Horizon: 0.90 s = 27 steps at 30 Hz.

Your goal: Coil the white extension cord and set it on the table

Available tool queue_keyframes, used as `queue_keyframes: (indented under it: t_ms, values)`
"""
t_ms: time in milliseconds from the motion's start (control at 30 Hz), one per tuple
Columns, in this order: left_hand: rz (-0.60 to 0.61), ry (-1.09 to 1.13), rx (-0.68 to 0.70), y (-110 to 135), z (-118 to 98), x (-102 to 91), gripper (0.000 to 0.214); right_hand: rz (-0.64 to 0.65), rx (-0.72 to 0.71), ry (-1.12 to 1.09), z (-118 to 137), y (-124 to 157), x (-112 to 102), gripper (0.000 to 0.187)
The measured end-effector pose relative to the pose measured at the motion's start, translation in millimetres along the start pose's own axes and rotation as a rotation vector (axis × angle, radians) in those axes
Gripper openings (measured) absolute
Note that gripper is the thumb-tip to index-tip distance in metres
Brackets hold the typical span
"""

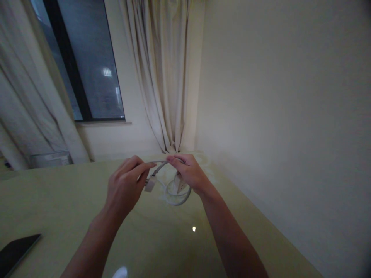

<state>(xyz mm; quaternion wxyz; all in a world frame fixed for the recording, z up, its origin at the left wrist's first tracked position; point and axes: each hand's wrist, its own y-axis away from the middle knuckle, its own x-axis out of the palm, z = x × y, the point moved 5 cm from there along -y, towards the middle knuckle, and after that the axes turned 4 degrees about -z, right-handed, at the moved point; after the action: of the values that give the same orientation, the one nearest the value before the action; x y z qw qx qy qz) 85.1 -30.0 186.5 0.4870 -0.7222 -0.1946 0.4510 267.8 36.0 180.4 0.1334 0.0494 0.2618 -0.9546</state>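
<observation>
My left hand [124, 187] pinches a white cable [160, 165] near its small white plug end [150, 184], fingers closed on it. My right hand [188, 172] is closed around the same cable, which hangs in loops [174, 199] below my palm together with a white charger block [178, 184]. Both hands are raised a little above a glossy pale yellow-green table [162, 247]. Part of the cable and the block is hidden under my right fingers.
A dark phone [16, 253] lies flat at the table's near left edge. A window [84, 61] with cream curtains [162, 77] fills the far wall. A plain wall [290, 116] runs along the table's right side.
</observation>
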Motion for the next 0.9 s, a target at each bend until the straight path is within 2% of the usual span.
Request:
queue_keyframes:
  t_ms: [100,233,300,400,533,667,767,833,900]
  values:
    - [0.1,0.044,-0.059,1,-10,10.3,0.03,-0.058,0.003,-0.009,-3,-1,-1,0.045]
    - [0.122,0.115,-0.141,2,-20,22.5,0.031,0.004,-0.029,-0.085,1,2,8,0.046]
    - [0.166,0.165,-0.175,1,-20,24.3,0.031,0.02,-0.011,-0.075,0,5,8,0.06]
    - [0.313,0.239,-0.185,0,-17,20.3,0.035,0.053,-0.022,0.027,-4,6,1,0.083]
    - [0.414,0.269,-0.209,-2,-13,7.5,0.038,0.175,-0.067,0.117,-14,-4,-10,0.099]
    - [0.368,0.213,-0.24,-3,-2,-4.9,0.036,0.199,-0.039,0.257,-28,-25,-28,0.103]
    - [0.316,0.232,-0.27,-3,12,-17.4,0.038,0.195,0.002,0.325,-38,-39,-50,0.1]
    - [0.283,0.309,-0.323,-2,24,-27.2,0.041,0.17,0.075,0.372,-46,-46,-69,0.094]
    - [0.233,0.407,-0.433,0,39,-36.7,0.045,0.112,0.133,0.449,-52,-51,-91,0.088]
